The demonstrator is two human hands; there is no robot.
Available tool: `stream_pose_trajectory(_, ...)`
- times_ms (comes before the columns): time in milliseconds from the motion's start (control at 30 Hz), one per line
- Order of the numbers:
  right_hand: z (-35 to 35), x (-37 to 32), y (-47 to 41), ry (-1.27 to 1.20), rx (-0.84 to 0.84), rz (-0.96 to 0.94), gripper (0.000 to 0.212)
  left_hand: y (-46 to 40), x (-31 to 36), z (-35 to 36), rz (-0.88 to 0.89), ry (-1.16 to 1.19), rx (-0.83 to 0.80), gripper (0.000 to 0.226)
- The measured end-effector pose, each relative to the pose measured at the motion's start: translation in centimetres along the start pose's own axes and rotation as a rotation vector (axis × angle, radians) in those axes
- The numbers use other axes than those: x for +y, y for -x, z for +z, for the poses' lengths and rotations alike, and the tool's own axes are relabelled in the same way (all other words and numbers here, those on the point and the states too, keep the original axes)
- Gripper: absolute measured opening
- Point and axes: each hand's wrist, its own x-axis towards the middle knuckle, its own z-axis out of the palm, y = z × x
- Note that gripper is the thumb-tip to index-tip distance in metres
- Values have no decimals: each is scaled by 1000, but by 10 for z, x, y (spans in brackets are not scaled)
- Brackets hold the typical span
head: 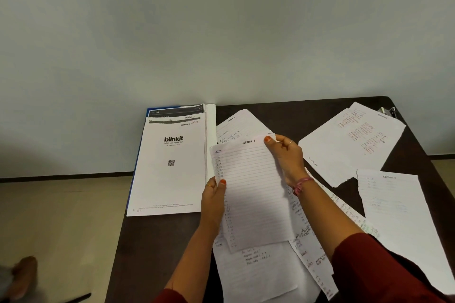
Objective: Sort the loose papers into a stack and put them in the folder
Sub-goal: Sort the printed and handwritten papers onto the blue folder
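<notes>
My left hand (213, 200) pinches the left edge of a lined sheet (253, 192) headed "Section 1"; my right hand (288, 157) grips its top right corner, holding it above the dark table (157, 248). The open folder (211, 140) lies at the table's left, a stack of papers (170, 179) inside it. Loose papers (349, 142) lie scattered to the right and beneath the sheet.

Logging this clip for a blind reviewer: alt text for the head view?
Both hands, left hand and right hand, hold a lined sheet headed "Section 1" above a dark table. An open folder with a stack topped by a blinkit page lies left; loose papers lie right.
</notes>
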Motion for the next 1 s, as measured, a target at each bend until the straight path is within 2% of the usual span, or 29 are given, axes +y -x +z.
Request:
stream_pose_trajectory(200, -12, 3, 9, 49, -132, -24, 50, -2, 9, -3, 27, 92, 48, 23)
stream_pose_trajectory(433, -18, 11, 34, 93, -274, 18, 33, 1, 21, -1, 43, 111, 67, 22)
stream_pose_trajectory(600, -26, 19, 49, 159, -276, -33, 19, 7, 20, 6, 34, 113, 66, 24)
stream_pose_trajectory(867, -66, 33, 62, 156, -219, -21, 34, 20, 11, 32, -3, 82, 6, 24)
stream_pose_trajectory(1000, -98, 34, 70, 135, -148, -43, 32, 29, 9, 61, 1, 75, -57, 22)
